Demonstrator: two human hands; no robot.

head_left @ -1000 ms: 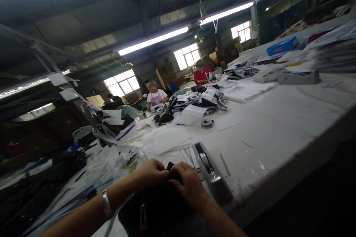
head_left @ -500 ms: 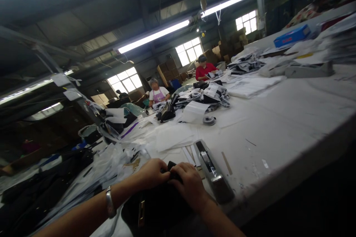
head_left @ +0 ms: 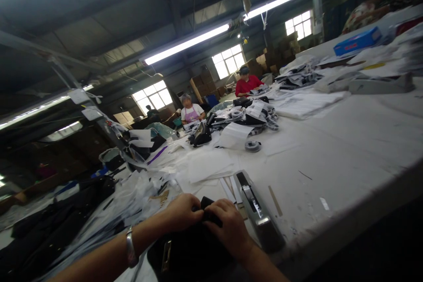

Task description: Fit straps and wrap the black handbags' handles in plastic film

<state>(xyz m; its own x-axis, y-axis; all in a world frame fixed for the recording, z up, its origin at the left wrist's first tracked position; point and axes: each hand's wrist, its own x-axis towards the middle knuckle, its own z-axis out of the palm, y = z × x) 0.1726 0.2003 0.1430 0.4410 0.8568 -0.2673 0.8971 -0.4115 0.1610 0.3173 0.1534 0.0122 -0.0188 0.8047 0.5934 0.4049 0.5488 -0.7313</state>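
Left hand (head_left: 185,212) and right hand (head_left: 230,225), nearly meeting, both pinched on the top of a black bag (head_left: 193,253) at the tabletop's (head_left: 333,150) near edge; beside the right hand, a tape dispenser (head_left: 261,218). Step, apparently: fingertip adjustment of the bag's top. Next move calls for steady, paired grips.

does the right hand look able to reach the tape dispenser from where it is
Probably yes: the tape dispenser stands close beside the right hand, with nothing tall visible between them, though that hand is busy on the black item.
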